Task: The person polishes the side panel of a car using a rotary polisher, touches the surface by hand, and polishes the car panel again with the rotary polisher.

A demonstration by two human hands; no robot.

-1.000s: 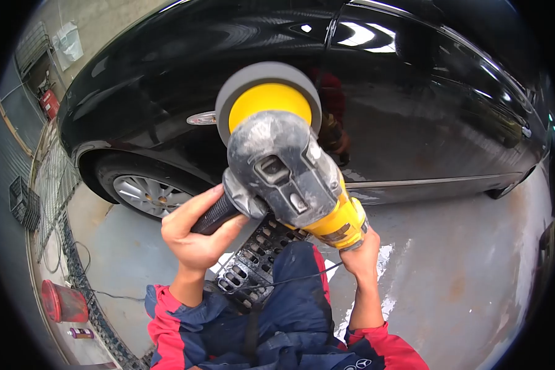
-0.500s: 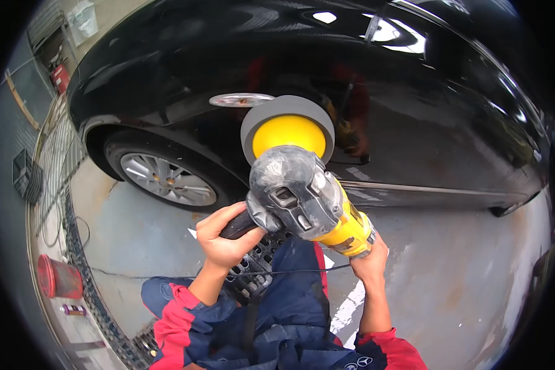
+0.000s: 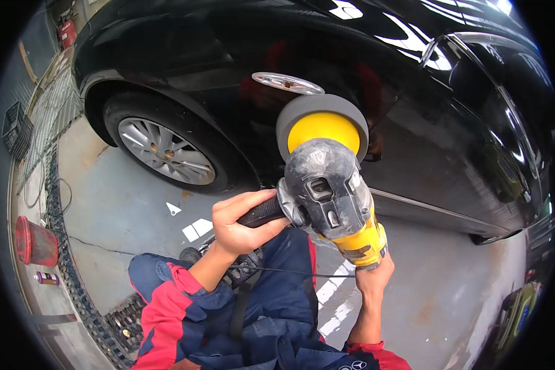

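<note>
A yellow and black car polisher [image 3: 324, 185] is held between my two hands, its grey foam pad [image 3: 290, 117] on a yellow backing plate facing the black car fender [image 3: 222, 68]. The pad appears to be at the panel, just below an oval chrome side light [image 3: 288, 82]; whether it presses on the paint is hidden. My left hand [image 3: 243, 225] wraps round the black side handle [image 3: 262, 213]. Around the rear end of the yellow body, my right hand [image 3: 374, 274] is closed. A dark cord [image 3: 296, 273] runs across my lap from the polisher.
The car's front wheel [image 3: 166, 151] is to the left, a chrome-trimmed sill [image 3: 425, 208] to the right. A red bucket [image 3: 37, 240], a small spray can [image 3: 47, 279] and a black crate [image 3: 17, 129] stand along the left wall. The cord trails over the grey floor [image 3: 129, 209].
The camera view has shifted, and the polisher now sits further right relative to the oval side light, below its right end. Both hands keep their grip.
</note>
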